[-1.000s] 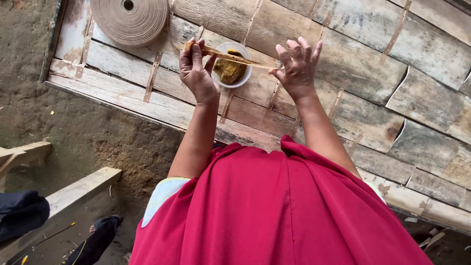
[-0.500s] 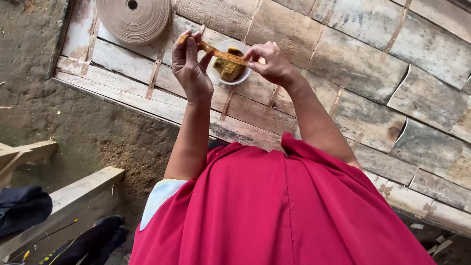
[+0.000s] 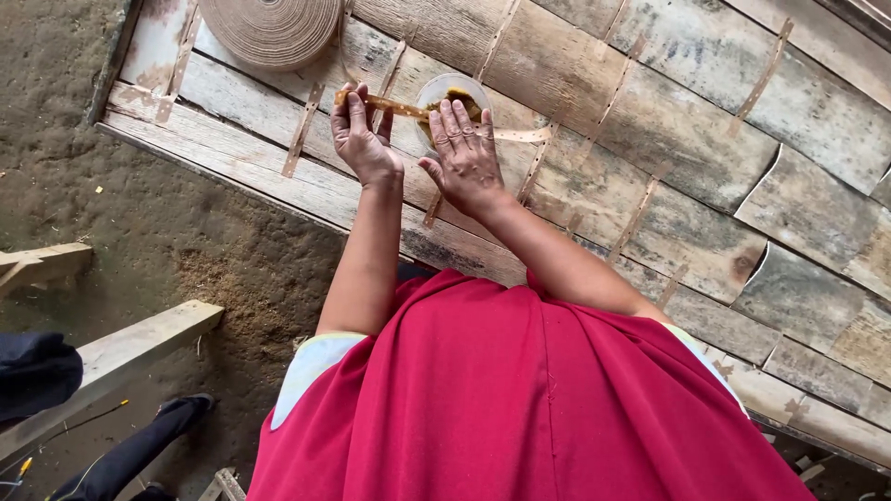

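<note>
Fingers of the left hand [image 3: 364, 139] pinch one end of a narrow tan paper strip [image 3: 394, 107], thumb under, fingertips curled over it. Right hand [image 3: 466, 158] lies flat and spread, fingers extended, palm down on the same strip where it crosses a small clear bowl [image 3: 452, 100]; grasping nothing, pressing rather than gripping.

Strip position: held just above the sheet of wood veneer pieces [image 3: 650, 158], stretched between the two hands, passing over the bowl's rim. Bowl holds a brown-yellow paste, likely glue. Far end of the strip shows past the right hand, pale, lying toward the right.

Orientation: long axis runs nearly left to right across the view, tilted slightly down to the right. Flat face up. Left end is the held end; right end free.

Step in hand, as judged: coating the strip, drawing it across the glue under the flat of the right hand. Similar strips already bridge the seams between veneer pieces. Next move would call for keeping the strip taut and untwisted, wet face down, and lining it up along an open seam.

Roll of the same tape [image 3: 271, 28] sits at top left, well apart from the bowl.
</note>
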